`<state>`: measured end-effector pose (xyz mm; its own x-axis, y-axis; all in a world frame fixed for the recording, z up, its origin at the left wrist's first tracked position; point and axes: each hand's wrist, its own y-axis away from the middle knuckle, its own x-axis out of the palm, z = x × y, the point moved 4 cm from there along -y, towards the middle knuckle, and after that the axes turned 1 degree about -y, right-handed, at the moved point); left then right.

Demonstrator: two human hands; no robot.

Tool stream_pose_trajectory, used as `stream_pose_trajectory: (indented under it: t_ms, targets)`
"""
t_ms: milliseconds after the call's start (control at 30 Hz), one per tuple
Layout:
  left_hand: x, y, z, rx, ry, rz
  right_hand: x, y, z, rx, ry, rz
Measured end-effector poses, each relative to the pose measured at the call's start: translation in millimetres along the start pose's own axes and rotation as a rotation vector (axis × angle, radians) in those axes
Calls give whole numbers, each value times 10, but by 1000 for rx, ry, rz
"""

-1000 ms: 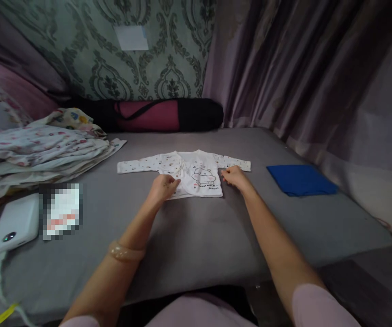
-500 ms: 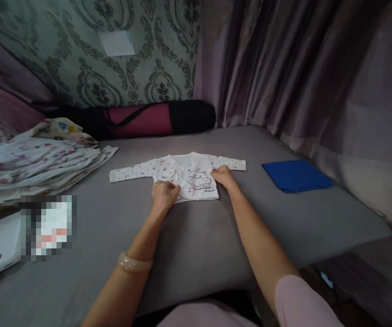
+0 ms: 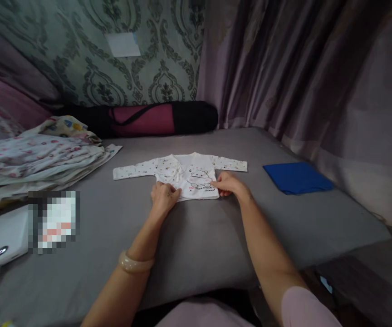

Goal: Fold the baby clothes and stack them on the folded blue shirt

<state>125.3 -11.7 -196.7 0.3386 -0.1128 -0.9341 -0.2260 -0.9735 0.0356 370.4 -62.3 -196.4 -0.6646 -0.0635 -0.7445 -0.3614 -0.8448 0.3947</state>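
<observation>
A small white baby shirt point(image 3: 196, 164) lies spread flat on the grey-covered surface, its two patterned sleeves stretched out sideways. A cartoon animal and lettering are printed on its front. My left hand point(image 3: 165, 195) is closed at the lower left edge of the shirt, fingers pinching the fabric. At the right side edge, near the lettering, my right hand point(image 3: 229, 184) grips the cloth between thumb and fingers. A pale bangle point(image 3: 136, 262) circles my left wrist.
Folded blue cloth point(image 3: 297, 177) lies to the right. At the left are a pile of printed cloths point(image 3: 46, 154), a white power bank point(image 3: 5, 238) with a cable, and a blurred-out item. A long black and maroon bag point(image 3: 141, 120) runs along the wall.
My right hand has moved down along the shirt's right edge, toward the lower corner. My left hand stays at the lower left edge. The view has shifted slightly.
</observation>
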Motion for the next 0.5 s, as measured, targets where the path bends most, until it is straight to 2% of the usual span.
stream_pose_trajectory:
  t_ms: [67,167,233,267,333,400,500]
  targets:
    - [-8,16,-7,2,14,-3,33,74,2,2,1,83]
    - [-9,30,-19,8,36,-6,20,132,7,6,79,108]
    - [-12,22,-25,26,59,-21,-21,129,55,-14,182,81]
    - [-16,11,-24,32,75,-37,-51,114,113,-41,232,27]
    - [-28,-26,-14,43,118,-82,-95,66,309,-134,279,-145]
    - [-41,-77,2,80,176,-143,-52,-5,583,-252,223,-278]
    - [-37,-148,34,195,250,-230,192,-157,990,-348,71,-273]
